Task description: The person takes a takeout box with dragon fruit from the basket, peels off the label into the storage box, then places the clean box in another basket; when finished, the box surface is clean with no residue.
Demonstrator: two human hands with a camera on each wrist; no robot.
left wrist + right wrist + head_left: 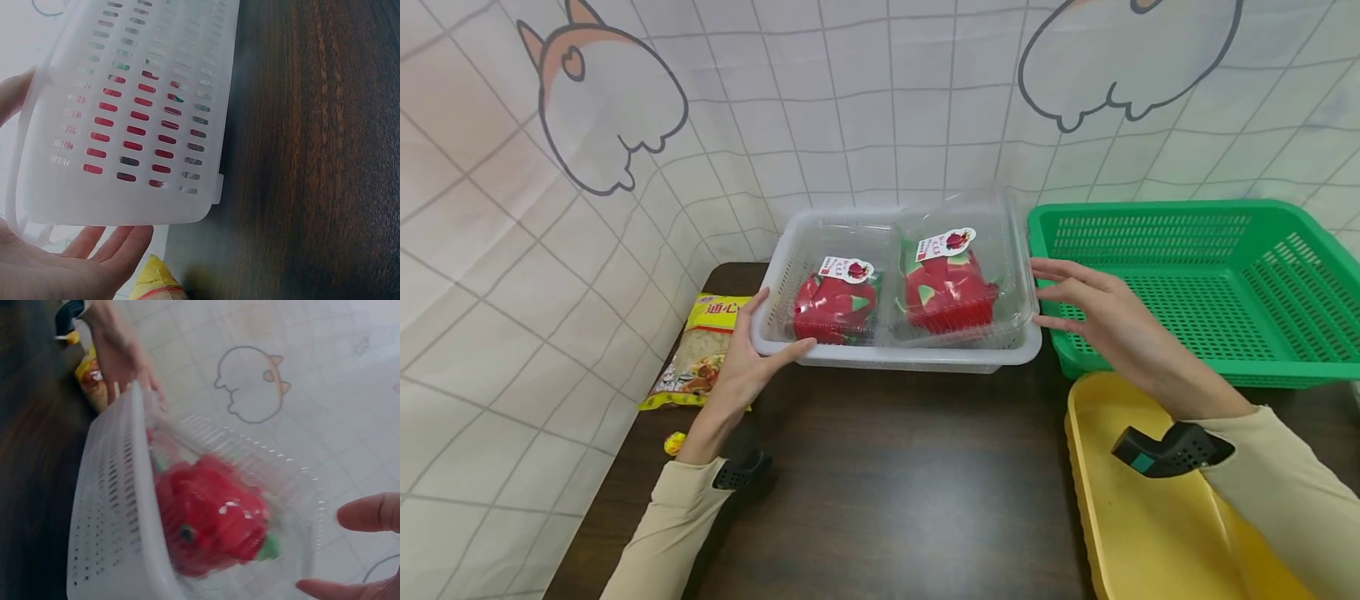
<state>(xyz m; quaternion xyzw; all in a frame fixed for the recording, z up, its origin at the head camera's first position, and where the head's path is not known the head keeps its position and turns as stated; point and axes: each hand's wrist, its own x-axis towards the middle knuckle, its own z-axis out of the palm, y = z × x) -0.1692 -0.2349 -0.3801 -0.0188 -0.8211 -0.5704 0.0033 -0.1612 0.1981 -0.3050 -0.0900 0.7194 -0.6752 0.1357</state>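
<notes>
A white plastic basket [917, 359] holds two clear plastic boxes of red dragon fruit with white labels. The left box [837, 302] sits low inside; the right box [949, 287] tilts, its right end raised over the basket's rim. My left hand [741, 375] grips the basket's left front corner, thumb on the front rim and fingers along the end wall. At the right box's right edge is my right hand [1105, 321], its fingers extended. In the right wrist view, the visible thumb and finger [369, 512] are spread beside the box, and contact is unclear.
Right of the basket stands a green basket [1157, 373], with a yellow tray [1078, 483] in front of it. A yellow food packet [696, 358] and a small yellow wrapped item [674, 443] lie left. A grid-patterned cloth [880, 100] hangs behind the dark table [910, 483].
</notes>
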